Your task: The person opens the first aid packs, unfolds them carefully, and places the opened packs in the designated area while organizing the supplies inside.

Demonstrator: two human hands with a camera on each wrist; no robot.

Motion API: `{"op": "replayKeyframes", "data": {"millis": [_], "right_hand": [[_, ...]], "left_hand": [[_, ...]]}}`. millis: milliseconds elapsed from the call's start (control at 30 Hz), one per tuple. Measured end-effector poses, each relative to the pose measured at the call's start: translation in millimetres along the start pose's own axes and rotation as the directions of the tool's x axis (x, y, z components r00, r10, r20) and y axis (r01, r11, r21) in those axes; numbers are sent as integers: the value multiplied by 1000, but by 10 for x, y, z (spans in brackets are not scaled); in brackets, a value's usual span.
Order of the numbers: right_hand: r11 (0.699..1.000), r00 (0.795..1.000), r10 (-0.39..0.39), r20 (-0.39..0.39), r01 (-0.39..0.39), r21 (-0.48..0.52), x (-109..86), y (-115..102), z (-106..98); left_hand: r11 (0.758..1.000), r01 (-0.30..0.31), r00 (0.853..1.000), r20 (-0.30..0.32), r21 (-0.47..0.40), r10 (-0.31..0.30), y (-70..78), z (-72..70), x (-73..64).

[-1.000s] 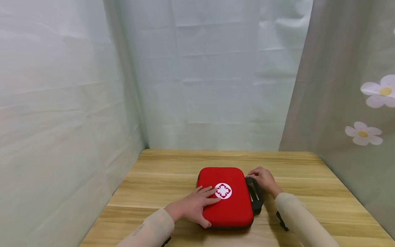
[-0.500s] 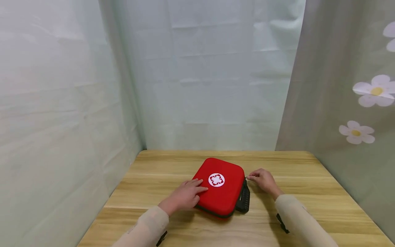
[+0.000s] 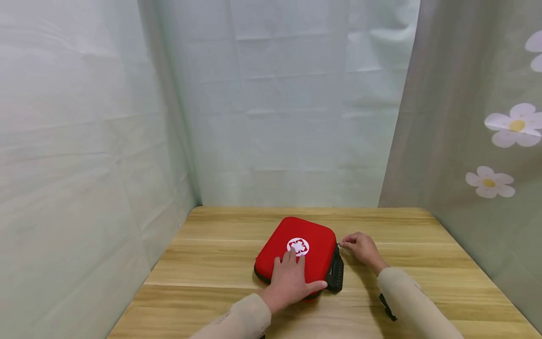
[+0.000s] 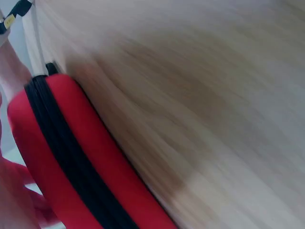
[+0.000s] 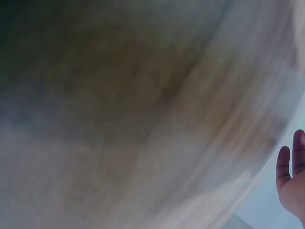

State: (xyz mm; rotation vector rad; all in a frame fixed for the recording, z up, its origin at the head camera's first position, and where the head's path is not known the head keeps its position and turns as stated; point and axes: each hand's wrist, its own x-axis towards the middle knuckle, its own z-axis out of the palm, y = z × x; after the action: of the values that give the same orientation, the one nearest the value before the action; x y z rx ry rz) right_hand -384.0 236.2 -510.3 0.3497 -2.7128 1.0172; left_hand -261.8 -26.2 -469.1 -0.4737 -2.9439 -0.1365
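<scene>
A red first-aid case (image 3: pixel 271 254) with a white round emblem lies turned at an angle on the wooden table, closed as far as I can see. My left hand (image 3: pixel 290 282) rests on the lid near its front corner, fingers spread over the emblem's lower edge and thumb pointing at the black handle (image 3: pixel 336 273). At the case's right corner my right hand (image 3: pixel 364 249) pinches a small metal zipper pull (image 3: pixel 338 243). In the left wrist view the black zipper band (image 4: pixel 71 152) runs along the case's side. The right wrist view is mostly blurred table.
The wooden table (image 3: pixel 203 263) carries the case near its middle. Pale fabric sheets (image 3: pixel 288 117) hang behind and on both sides, the right one printed with white flowers (image 3: pixel 489 182). A black strap (image 3: pixel 387 307) hangs under the right sleeve.
The case has turned clockwise and shifted slightly left and back. My left hand first moved to the left edge, then rightward across the lid's front. My right hand has stayed at the corner.
</scene>
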Motion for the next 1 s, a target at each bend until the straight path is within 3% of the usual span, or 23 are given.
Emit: {"op": "replayKeyframes", "data": {"millis": [100,200,367,533,667,800,900,933,1000], "right_hand": [[1000,1000,-2,8,3,-6,-5,-3,4],[1000,1000,-9,18,9,-12,-17,-17,-9],[999,1000,-8,19,9,-34,-40,-42,-55],[998,999,-28,17,28,-50,-48,-55,-84],[998,998,-58,22,59,-27,-49,-70,-87],[999,999,-33,-7,33,-26,-65,-72,-101],[999,1000,-3,-29,2,-35,-86,-65,-131],[999,1000,6,-31,-7,-36,-92,-61,-142],[1000,1000,5,-19,-5,-28,-99,-61,-156]], "left_hand": [[999,31,999,17,30,-32,69,24,30],[999,22,998,51,35,-24,47,14,42],[998,-67,990,125,-13,68,-138,-54,11],[983,-170,962,203,-70,181,-392,-124,-40],[956,-279,927,235,-91,293,-556,-183,-36],[902,-410,859,273,-138,432,-652,-234,-22],[869,-462,817,297,-175,494,-701,-252,-24],[863,-469,810,298,-186,504,-715,-258,-29],[864,-462,811,298,-202,503,-748,-269,-37]]}}
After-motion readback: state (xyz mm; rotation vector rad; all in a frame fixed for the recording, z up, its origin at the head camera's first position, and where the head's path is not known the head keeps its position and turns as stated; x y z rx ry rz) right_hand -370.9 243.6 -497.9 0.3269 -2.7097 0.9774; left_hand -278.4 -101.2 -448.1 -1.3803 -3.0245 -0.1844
